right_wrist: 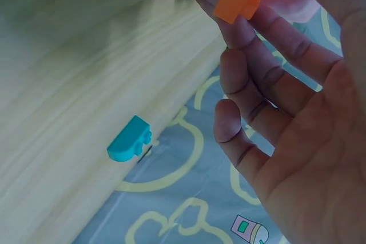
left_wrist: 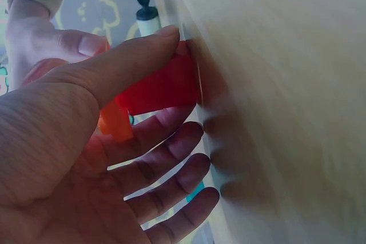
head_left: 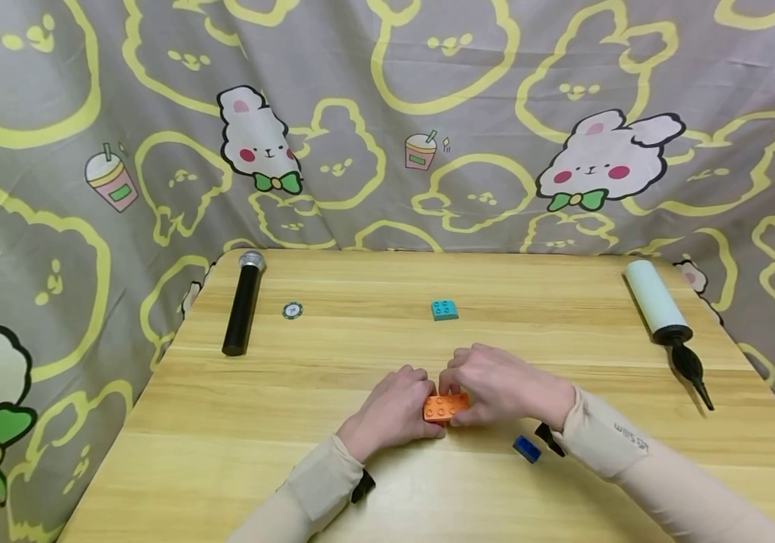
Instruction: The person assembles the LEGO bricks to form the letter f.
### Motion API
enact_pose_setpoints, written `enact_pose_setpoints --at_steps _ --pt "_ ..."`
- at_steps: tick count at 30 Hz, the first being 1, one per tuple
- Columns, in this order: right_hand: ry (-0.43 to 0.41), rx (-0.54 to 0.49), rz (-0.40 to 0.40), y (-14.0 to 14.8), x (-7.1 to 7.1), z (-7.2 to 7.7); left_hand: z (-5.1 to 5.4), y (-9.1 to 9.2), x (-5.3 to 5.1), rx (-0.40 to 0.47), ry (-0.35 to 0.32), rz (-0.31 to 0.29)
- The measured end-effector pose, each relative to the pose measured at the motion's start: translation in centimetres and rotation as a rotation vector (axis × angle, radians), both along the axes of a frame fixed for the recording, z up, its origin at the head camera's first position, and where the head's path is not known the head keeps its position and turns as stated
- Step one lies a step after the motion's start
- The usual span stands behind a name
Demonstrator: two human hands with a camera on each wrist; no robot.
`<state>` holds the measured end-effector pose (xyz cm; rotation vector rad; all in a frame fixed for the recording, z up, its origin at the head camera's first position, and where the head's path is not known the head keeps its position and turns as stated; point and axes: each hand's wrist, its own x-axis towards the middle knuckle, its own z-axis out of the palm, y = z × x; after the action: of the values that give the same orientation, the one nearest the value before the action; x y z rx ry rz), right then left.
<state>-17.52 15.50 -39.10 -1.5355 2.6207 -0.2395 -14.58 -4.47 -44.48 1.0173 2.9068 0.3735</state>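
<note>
In front of me on the wooden table, an orange toy building brick (head_left: 440, 408) with studs facing up sits on top of a red brick (left_wrist: 163, 87). My left hand (head_left: 390, 411) pinches the red brick between thumb and index finger, its other fingers spread near the tabletop. From the other side my right hand (head_left: 496, 385) grips the orange brick by its right end. Most of the red brick is hidden in the head view. A dark blue brick (head_left: 526, 449) lies just below the right hand.
A teal brick (head_left: 445, 310) lies farther back at the middle of the table (head_left: 360, 302). At the left are a black microphone (head_left: 243, 305) and a round chip (head_left: 292, 311). A pale hand pump (head_left: 657, 302) lies at the far right. A patterned curtain (head_left: 374, 136) hangs behind.
</note>
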Motion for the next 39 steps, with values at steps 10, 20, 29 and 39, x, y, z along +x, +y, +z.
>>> enact_pose_setpoints --at_steps 10,20,29,39 --pt "0.048 -0.019 -0.003 -0.1 0.7 -0.6 0.1 0.0 0.2 0.002 -0.003 0.000" --pt "0.091 0.040 -0.082 -0.2 1.9 -0.4 0.2 0.3 0.1 0.027 0.010 -0.012" --pt "0.103 0.049 -0.104 -0.1 2.3 -0.7 0.1 0.3 0.2 0.037 0.001 -0.009" --pt "0.084 -0.031 -0.117 0.3 2.0 -0.6 0.2 -0.1 0.1 0.024 0.003 -0.016"
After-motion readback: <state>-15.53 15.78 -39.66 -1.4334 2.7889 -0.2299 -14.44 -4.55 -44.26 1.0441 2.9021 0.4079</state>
